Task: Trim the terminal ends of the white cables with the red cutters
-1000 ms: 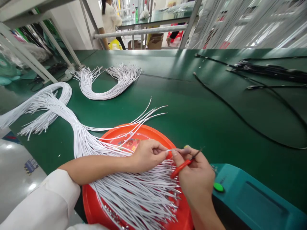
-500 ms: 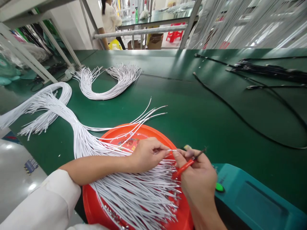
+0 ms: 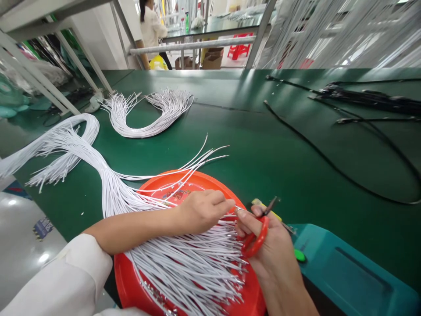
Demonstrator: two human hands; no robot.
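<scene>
Floor label (image 3: 42, 229): near left, blue and white; print too small to read.
White wires (image 3: 113, 188): draped from left into red basin, metal-tipped ends fanned rightward; few strands (image 3: 210, 157) splayed past far rim.
Far bundle (image 3: 141, 131): also white, bent in a U on green table (image 3: 243, 153).
Red basin (image 3: 210, 179): near centre; holding wire ends, small shiny bits (image 3: 153, 292); printed picture inside, lettering illegible.
Left hand (image 3: 205, 213): over wires, fingertips drawn together; exact grasp hidden, cannot tell.
Right hand (image 3: 268, 239): curled around red-handled scissors (image 3: 264, 228).
Teal device (image 3: 329, 245): near right, green button (image 3: 300, 256).
Black cables (image 3: 368, 97): far right.
</scene>
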